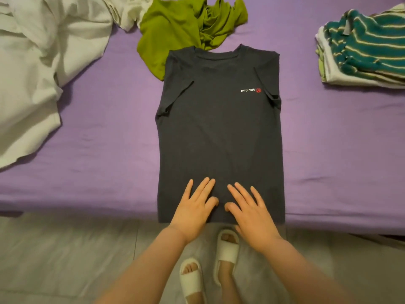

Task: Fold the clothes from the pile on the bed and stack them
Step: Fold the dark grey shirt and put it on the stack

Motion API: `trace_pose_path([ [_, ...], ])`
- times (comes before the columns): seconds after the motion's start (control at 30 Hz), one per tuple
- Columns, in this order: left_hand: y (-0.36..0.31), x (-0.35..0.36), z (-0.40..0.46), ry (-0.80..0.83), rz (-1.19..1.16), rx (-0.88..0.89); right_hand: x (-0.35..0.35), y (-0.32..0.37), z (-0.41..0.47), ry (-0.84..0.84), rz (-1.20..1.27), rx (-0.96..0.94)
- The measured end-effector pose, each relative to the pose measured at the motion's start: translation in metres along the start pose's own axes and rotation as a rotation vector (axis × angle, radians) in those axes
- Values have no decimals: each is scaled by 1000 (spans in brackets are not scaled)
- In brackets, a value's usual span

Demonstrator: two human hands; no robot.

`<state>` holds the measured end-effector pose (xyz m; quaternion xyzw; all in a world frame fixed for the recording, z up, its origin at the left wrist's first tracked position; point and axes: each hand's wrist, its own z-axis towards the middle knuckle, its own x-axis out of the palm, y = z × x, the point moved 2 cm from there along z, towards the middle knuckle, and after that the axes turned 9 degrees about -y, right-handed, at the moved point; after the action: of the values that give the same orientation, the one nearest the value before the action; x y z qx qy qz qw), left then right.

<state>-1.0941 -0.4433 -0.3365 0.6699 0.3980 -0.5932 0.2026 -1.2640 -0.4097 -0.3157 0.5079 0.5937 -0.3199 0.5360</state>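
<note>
My left hand (pixel 195 204) and right hand (pixel 249 210) flat, fingers straight, pressing hem of dark navy cotton T-shirt (pixel 219 128), sleeves folded in, on purple bed (pixel 105 132). Crumpled green garment (pixel 175 31) at 12 o'clock, folded striped stack (pixel 363 47) at 2.

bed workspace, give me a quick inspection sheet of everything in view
surface: purple bed sheet, lightly creased
job's things: dark t-shirt lies flat, sleeves folded in, hem at the bed edge; folded stack far right, striped item on top
clutter: crumpled green garment behind the collar; white garments heaped far left
grippers: left hand and right hand rest flat on the hem, fingers straight
cables: nothing seen
surroundings: grey floor; white slippers on the feet
</note>
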Motion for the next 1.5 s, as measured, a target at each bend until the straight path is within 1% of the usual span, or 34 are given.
trace_pose_path([
  [0.07,4,-7,1,-7,-57,25,-5,0,0,-61,46,5],
  [0.13,11,-17,5,34,-117,18,-10,-4,2,-78,115,5],
  [0.23,18,-39,19,107,-230,-36,-20,-21,17,-24,333,85],
  [0.33,30,-66,36,108,-431,-189,-36,-42,40,113,552,198],
  [0.4,43,-81,49,144,-546,-329,-52,-57,58,156,621,257],
  [0.43,51,-86,56,160,-564,-377,-58,-65,69,171,611,267],
  [0.5,66,-97,75,162,-516,-424,-71,-80,92,160,543,270],
  [0.63,96,-114,117,19,-238,-490,-84,-103,137,17,343,332],
  [0.67,100,-114,125,28,-173,-489,-84,-106,142,11,337,343],
  [0.73,103,-112,134,102,-107,-506,-82,-109,143,63,303,325],
  [0.77,104,-110,135,145,-125,-525,-80,-110,141,89,234,270],
  [0.8,104,-107,134,186,-194,-538,-78,-111,139,111,148,199],
  [0.87,100,-104,128,250,-335,-498,-75,-114,135,149,53,90],
  [0.9,97,-102,123,273,-335,-441,-75,-116,135,173,61,70],
  [1.0,88,-95,104,320,-187,-285,-76,-120,134,234,122,69],
  [1.07,86,-93,100,250,-92,-211,-78,-120,136,225,119,63],
  [1.1,90,-97,102,172,-118,-212,-80,-121,139,197,125,75],
  [1.2,115,-120,125,-80,-450,-370,-97,-129,157,40,160,145],
  [1.3,154,-149,163,-305,-624,-522,-116,-142,188,-145,206,223],
  [1.33,167,-155,175,-336,-649,-568,-121,-148,198,-197,238,255],
  [1.37,178,-158,186,-331,-653,-600,-124,-153,207,-225,268,290],
  [1.43,191,-156,197,-235,-640,-659,-123,-162,217,-188,295,344],
  [1.5,196,-149,200,-166,-627,-695,-117,-168,216,-118,247,368],
])
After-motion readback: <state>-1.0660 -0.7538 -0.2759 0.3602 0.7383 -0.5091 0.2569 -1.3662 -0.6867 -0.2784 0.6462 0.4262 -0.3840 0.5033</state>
